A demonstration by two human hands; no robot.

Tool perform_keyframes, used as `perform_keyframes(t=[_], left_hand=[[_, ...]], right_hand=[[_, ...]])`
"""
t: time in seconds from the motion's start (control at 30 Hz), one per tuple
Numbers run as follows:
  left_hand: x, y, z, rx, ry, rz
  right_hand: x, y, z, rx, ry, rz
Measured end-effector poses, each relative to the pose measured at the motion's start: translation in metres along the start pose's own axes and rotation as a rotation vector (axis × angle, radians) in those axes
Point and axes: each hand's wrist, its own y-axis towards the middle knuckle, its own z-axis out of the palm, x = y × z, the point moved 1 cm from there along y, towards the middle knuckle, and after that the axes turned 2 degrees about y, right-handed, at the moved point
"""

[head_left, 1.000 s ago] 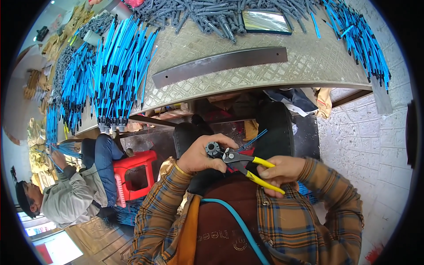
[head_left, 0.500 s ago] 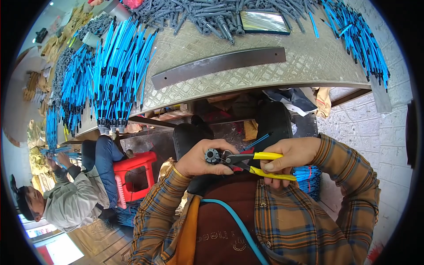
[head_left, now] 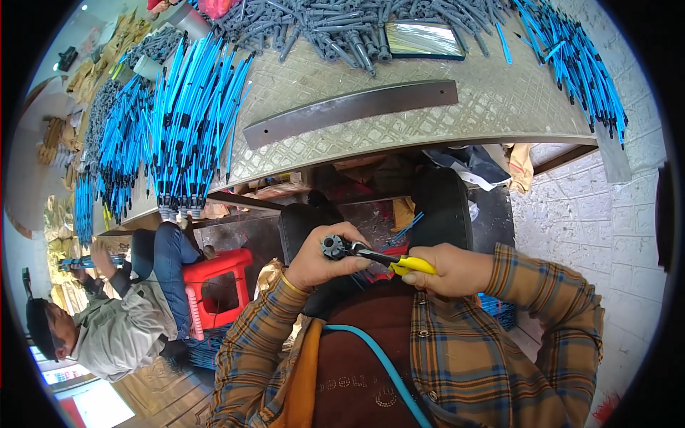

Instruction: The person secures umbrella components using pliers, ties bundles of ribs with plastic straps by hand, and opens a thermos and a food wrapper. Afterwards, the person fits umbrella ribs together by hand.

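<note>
My left hand [head_left: 310, 264] is closed around a dark grey plastic part with a round, notched end [head_left: 332, 247], which points up between thumb and fingers. Gripped in my right hand [head_left: 454, 269] is a pair of yellow-handled pliers [head_left: 417, 265]. Their dark jaws reach left to the grey part, beside my left thumb; the exact contact is too small to make out. Both hands are above my lap, in front of the table edge. Most of the grey part's body is hidden by my left hand.
On the table [head_left: 285, 85] lie a flat metal bar [head_left: 349, 107], a heap of grey plastic plugs [head_left: 357, 36], a shallow tray [head_left: 426, 40], and blue rod bundles [head_left: 189, 121] at left and right [head_left: 578, 68]. A co-worker [head_left: 121, 321] sits left, near a red stool [head_left: 217, 289].
My right hand has shifted slightly left and turned the pliers; their spread handles have come together. The grey part has tilted a little in my left hand. The co-worker's hands have moved.
</note>
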Motion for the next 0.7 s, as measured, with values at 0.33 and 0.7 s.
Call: perform_keyframes(t=[0.33,0.7], left_hand=[[0.0,0.003,0.008,-0.169,0.107,-0.041],[0.01,-0.009,-0.023,-0.101,-0.135,0.004]], right_hand=[[0.045,0.001,-0.022,-0.05,-0.534,0.158],[0.034,0.008,-0.02,-0.147,-0.396,-0.113]])
